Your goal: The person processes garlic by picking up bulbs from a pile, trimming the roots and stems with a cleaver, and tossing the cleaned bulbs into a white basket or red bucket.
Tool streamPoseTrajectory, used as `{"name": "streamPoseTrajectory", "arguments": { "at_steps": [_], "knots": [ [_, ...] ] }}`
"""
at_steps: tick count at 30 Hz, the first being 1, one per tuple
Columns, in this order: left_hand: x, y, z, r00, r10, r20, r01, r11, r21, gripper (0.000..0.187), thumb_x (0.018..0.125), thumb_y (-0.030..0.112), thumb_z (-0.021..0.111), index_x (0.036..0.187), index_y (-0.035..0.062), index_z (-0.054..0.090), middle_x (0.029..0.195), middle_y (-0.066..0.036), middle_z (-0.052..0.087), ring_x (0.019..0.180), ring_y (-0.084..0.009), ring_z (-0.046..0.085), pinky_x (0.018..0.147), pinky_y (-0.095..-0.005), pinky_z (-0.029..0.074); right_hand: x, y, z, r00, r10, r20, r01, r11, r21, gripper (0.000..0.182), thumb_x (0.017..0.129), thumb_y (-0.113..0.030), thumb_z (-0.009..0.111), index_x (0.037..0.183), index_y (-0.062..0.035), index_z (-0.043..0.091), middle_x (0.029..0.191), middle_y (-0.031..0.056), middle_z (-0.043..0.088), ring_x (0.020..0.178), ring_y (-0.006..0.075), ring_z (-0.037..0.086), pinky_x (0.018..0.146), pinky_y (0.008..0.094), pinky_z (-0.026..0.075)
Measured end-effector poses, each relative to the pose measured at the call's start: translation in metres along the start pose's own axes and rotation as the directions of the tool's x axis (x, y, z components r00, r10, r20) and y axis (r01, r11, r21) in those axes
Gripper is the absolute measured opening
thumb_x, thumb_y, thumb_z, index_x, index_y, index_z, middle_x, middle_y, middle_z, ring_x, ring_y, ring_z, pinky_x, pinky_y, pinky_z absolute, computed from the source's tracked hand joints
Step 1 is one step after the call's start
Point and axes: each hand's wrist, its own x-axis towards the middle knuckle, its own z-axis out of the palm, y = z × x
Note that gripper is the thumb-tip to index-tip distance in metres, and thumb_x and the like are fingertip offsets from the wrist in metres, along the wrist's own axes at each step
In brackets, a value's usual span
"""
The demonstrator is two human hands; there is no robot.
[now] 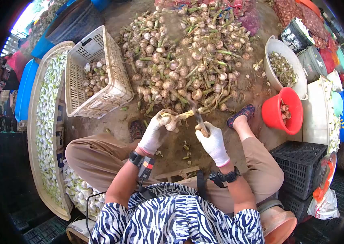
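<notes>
The left hand [154, 134] gripped a garlic bulb [170, 122], its stalk [185, 114] pointing between the hands toward a knife [198, 118] clasped in the right hand [213, 144]; stalk-cutting seemed underway, calling for a steady bulb

Forearms [124, 179] extended forward; gloved left hand [155, 128] curled, gloved right hand [211, 140] clenched, finger placement hard to tell.

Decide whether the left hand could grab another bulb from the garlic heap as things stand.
Probably not yet: the left hand already holds a garlic bulb, so it would likely need freeing first. Otherwise the garlic heap lies just ahead, seemingly unobstructed.
</notes>
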Motion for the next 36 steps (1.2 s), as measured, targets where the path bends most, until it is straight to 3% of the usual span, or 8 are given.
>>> {"name": "streamPoseTrajectory", "arguments": {
  "at_steps": [9, 13, 15, 17, 23, 29, 32, 36],
  "knots": [
    [0.026, 0.092, -0.023, 0.924, 0.367, -0.109, -0.328, 0.614, -0.718, 0.049, 0.094, 0.042, 0.056, 0.119, -0.0001, 0.053, 0.11, -0.016, 0.061, 0.094, -0.0228, 0.063, 0.085, -0.0332, 0.056, 0.005, 0.146, 0.027, 0.936, 0.336, 0.104, -0.285, 0.898, -0.335, 0.029, 0.08, -0.021, 0.064, 0.097, 0.0017, 0.067, 0.081, 0.0247, 0.066, 0.075, 0.0381, 0.065, 0.067, 0.0407, 0.05],
    [0.065, 0.123, -0.105, 0.883, 0.417, -0.216, -0.465, 0.84, -0.281, 0.045, 0.097, 0.04, 0.052, 0.126, 0.0049, 0.054, 0.118, -0.012, 0.064, 0.088, -0.0192, 0.065, 0.076, -0.0321, 0.056, 0.018, 0.074, 0.0, 0.947, 0.315, 0.063, -0.313, 0.949, -0.032, 0.015, 0.08, -0.012, 0.066, 0.09, -0.0013, 0.067, 0.068, 0.0058, 0.064, 0.062, 0.0128, 0.059, 0.059, 0.0306, 0.047],
    [0.113, 0.069, -0.167, 0.787, 0.617, -0.015, -0.395, 0.522, 0.756, 0.028, 0.091, 0.024, 0.062, 0.113, 0.0069, 0.064, 0.107, -0.013, 0.069, 0.079, -0.0198, 0.065, 0.07, -0.0324, 0.055, 0.025, 0.07, -0.003, 0.963, 0.27, 0.007, -0.269, 0.958, 0.098, 0.014, 0.08, -0.009, 0.069, 0.092, -0.0007, 0.067, 0.068, 0.0011, 0.062, 0.062, 0.0096, 0.057, 0.058, 0.0286, 0.046],
    [0.141, 0.039, -0.169, 0.856, 0.291, -0.428, 0.09, 0.731, 0.676, 0.021, 0.081, 0.012, 0.068, 0.101, 0.0037, 0.066, 0.096, -0.015, 0.071, 0.076, -0.0244, 0.066, 0.069, -0.0361, 0.054, 0.025, 0.047, -0.01, 0.956, 0.292, 0.013, -0.291, 0.948, 0.127, 0.014, 0.081, -0.008, 0.07, 0.092, -0.0004, 0.066, 0.068, 0.0005, 0.062, 0.062, 0.0084, 0.057, 0.058, 0.0272, 0.045],
    [0.194, -0.031, -0.195, 0.754, 0.489, -0.439, 0.439, 0.122, 0.89, 0.046, 0.067, 0.026, 0.079, 0.097, -0.0049, 0.065, 0.092, -0.027, 0.069, 0.089, -0.0392, 0.068, 0.078, -0.0418, 0.053, 0.028, 0.035, -0.02, 0.943, 0.329, -0.044, -0.321, 0.937, 0.135, 0.013, 0.083, -0.006, 0.07, 0.093, -0.0005, 0.066, 0.067, -0.0002, 0.06, 0.059, 0.0058, 0.054, 0.055, 0.0234, 0.043],
    [0.167, 0.003, -0.114, 0.913, 0.331, -0.239, 0.013, 0.563, 0.827, 0.049, 0.071, 0.019, 0.08, 0.111, -0.0028, 0.061, 0.096, -0.015, 0.07, 0.091, -0.0213, 0.067, 0.081, -0.0331, 0.052, 0.03, 0.044, -0.015, 0.972, 0.201, -0.124, -0.206, 0.978, -0.028, 0.013, 0.082, -0.007, 0.07, 0.095, -0.0026, 0.067, 0.066, 0.0054, 0.063, 0.059, 0.0153, 0.062, 0.055, 0.0292, 0.047],
    [0.127, 0.008, -0.036, 0.957, 0.287, 0.04, -0.127, 0.293, 0.948, 0.056, 0.073, 0.015, 0.075, 0.122, -0.004, 0.056, 0.101, -0.015, 0.07, 0.09, -0.018, 0.067, 0.078, -0.0307, 0.054, 0.035, 0.012, -0.015, 0.978, -0.173, -0.113, 0.101, 0.877, -0.47, 0.018, 0.077, -0.008, 0.069, 0.095, -0.0092, 0.067, 0.083, 0.0164, 0.067, 0.08, 0.0388, 0.064, 0.066, 0.0435, 0.052],
    [0.078, 0.007, 0.024, 0.908, 0.198, 0.368, -0.417, 0.365, 0.832, 0.057, 0.075, 0.018, 0.079, 0.123, -0.0012, 0.057, 0.107, -0.016, 0.067, 0.102, -0.0252, 0.066, 0.091, -0.0337, 0.05, 0.023, -0.006, -0.017, 0.896, -0.439, 0.069, 0.384, 0.685, -0.619, 0.028, 0.069, -0.008, 0.07, 0.094, -0.0071, 0.059, 0.077, 0.0104, 0.061, 0.075, 0.0303, 0.063, 0.063, 0.0415, 0.05]
  ]
}}
